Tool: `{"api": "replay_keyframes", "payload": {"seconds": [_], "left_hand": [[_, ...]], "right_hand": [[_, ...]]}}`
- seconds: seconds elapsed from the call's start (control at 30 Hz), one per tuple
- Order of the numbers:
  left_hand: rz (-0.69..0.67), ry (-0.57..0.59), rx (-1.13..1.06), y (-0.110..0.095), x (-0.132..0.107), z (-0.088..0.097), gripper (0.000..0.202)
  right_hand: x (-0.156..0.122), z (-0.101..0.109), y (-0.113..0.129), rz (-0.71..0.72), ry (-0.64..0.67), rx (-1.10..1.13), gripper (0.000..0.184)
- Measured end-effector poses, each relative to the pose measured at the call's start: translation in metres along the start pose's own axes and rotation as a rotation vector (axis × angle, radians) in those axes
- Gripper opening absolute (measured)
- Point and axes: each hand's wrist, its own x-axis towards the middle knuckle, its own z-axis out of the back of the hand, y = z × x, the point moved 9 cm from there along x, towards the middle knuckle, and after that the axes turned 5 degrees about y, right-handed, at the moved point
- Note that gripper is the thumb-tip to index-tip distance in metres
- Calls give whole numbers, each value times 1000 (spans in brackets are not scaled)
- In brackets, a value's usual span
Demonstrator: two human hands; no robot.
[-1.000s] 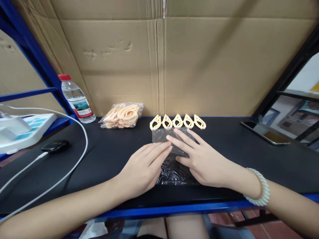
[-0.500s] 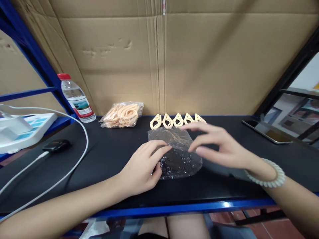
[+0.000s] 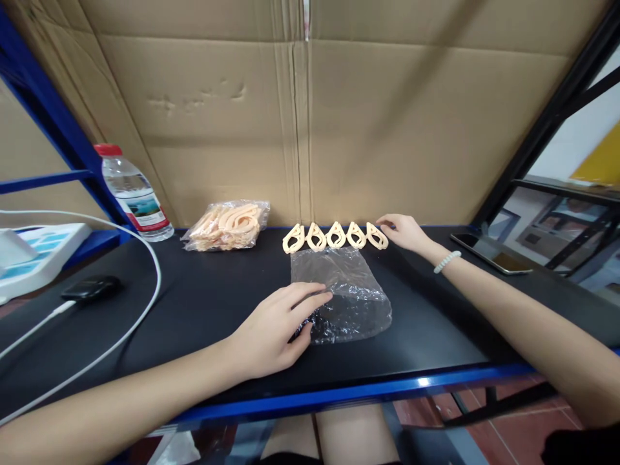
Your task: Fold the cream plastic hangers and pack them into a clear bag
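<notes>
A clear plastic bag (image 3: pixel 346 294) lies crumpled on the black bench top (image 3: pixel 194 303). My left hand (image 3: pixel 278 326) rests on the bag's left edge, fingers curled lightly against the film. Behind the bag stands a row of several cream plastic clips (image 3: pixel 335 236) along the cardboard wall. My right hand (image 3: pixel 404 230) is stretched out to the right end of that row, its fingertips touching the rightmost clip. I cannot tell whether it grips the clip. A pale coil band circles that wrist.
A bag of more cream clips (image 3: pixel 225 225) lies at the back left, beside a water bottle (image 3: pixel 130 192). A white cable (image 3: pixel 140 258) loops over the bench to a black device (image 3: pixel 90 288). A phone (image 3: pixel 489 253) lies at the right. Cardboard (image 3: pixel 310 129) closes the back.
My right hand left the bag and reached back to the right end of the clip row. The bag puffed up after being pressed flat. My left hand stayed on the bag.
</notes>
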Motion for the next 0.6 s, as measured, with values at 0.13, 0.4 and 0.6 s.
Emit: {"api": "replay_keyframes", "payload": {"seconds": [0.13, 0.4, 0.6], "left_hand": [[-8, 10, 0, -1, 0, -2, 53], [-9, 10, 12, 0, -4, -1, 51], [-15, 13, 8, 0, -2, -1, 52]], "right_hand": [[24, -15, 0, 93, 175, -41, 46], [18, -30, -14, 103, 319, -144, 31], [-40, -2, -17, 98, 328, -165, 35]]}}
